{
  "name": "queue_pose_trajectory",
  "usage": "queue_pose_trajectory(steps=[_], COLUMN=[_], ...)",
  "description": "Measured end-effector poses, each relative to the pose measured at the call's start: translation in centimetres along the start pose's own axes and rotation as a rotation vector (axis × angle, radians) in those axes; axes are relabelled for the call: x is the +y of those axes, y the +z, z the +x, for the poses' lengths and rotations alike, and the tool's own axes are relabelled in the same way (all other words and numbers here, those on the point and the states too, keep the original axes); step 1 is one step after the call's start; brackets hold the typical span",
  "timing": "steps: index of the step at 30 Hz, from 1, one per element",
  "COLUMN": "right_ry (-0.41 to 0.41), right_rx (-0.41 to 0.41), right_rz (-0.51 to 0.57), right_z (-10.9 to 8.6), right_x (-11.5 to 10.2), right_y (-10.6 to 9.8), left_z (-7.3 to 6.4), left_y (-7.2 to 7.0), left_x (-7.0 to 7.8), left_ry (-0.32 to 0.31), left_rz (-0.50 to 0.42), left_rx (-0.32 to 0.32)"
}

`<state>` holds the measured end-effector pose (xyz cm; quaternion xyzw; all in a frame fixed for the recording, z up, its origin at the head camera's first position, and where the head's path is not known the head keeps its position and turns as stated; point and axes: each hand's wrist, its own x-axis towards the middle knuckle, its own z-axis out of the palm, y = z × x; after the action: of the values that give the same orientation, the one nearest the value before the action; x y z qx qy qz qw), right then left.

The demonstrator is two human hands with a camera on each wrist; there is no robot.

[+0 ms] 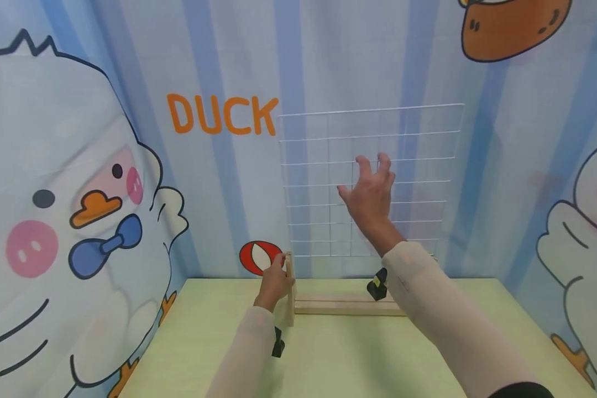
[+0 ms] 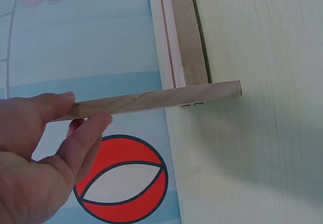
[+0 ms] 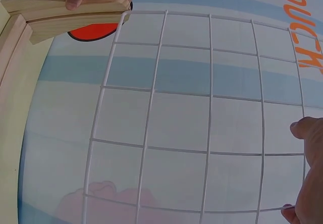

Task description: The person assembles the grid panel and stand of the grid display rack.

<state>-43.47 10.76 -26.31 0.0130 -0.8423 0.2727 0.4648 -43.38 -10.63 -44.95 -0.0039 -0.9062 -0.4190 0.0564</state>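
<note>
My left hand [image 1: 275,282] pinches the upper part of an upright wooden side piece [image 1: 291,304], thumb on one face and fingers on the other in the left wrist view. This side piece meets one end of a grooved wooden bar [image 1: 348,308] lying on the table. My right hand [image 1: 371,199] grips a white wire grid panel [image 1: 368,110], its spread fingers hooked at the wires. The panel stands nearly upright above the bar. Its lower left corner sits right at the top of the side piece [image 3: 96,7] in the right wrist view.
A pale yellow table [image 1: 209,337] carries the wooden pieces. Behind it hangs a striped blue curtain [image 1: 229,182] printed with ducks, a red-and-white ball [image 1: 249,257] and orange lettering. Black wrist devices [image 1: 377,284] sit by both wrists.
</note>
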Motion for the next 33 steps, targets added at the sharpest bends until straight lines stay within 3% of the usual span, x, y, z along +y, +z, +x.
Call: queue_pose_trajectory(steps=[13,33], right_ry=[0.023,0.028], right_rx=[-0.04,-0.012], right_rz=[0.017,-0.011], right_z=[-1.0,-3.5], right_x=[0.4,2.3], right_y=[0.5,1.6], left_z=[0.0,0.1], left_y=[-0.1,-0.4], left_x=[0.1,-0.1], left_ry=[0.022,0.028], left_rz=[-0.004,0.002], left_rx=[-0.018,-0.032])
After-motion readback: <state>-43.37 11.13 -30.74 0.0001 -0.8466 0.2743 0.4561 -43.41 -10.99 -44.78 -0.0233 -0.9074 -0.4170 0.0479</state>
